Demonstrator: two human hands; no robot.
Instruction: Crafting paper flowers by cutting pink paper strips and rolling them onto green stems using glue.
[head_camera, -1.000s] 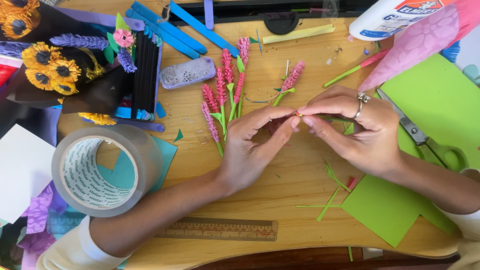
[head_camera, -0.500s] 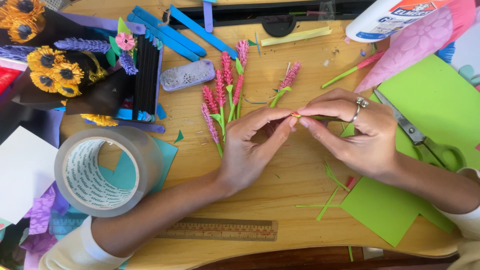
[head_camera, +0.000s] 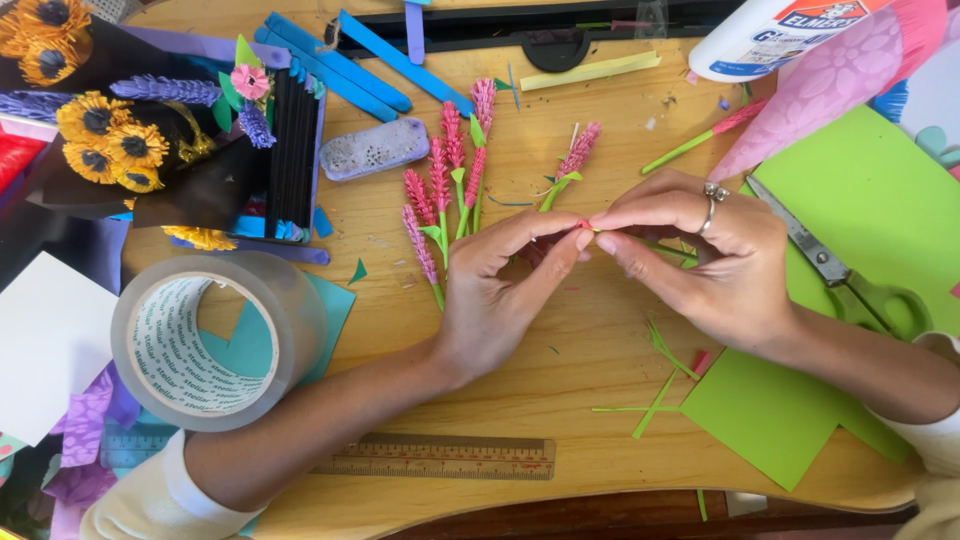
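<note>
Left hand (head_camera: 505, 290) and right hand (head_camera: 705, 260) met fingertip to fingertip above the desk (head_camera: 560, 370) — both pinched shut on a small pink paper flower (head_camera: 584, 225) with green stem. Finished pink paper flowers (head_camera: 445, 190) lay just beyond the left hand; scissors (head_camera: 835, 270) sat right on green paper (head_camera: 780, 415).

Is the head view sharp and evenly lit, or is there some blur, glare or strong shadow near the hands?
Head view: mostly sharp, with soft, even light on the wooden table; only faint shadows lie under the left hand and right hand; the clear tape roll shows mild shine, no harsh glare; the tiny pink piece pinched between the fingertips is too small to resolve.
</note>
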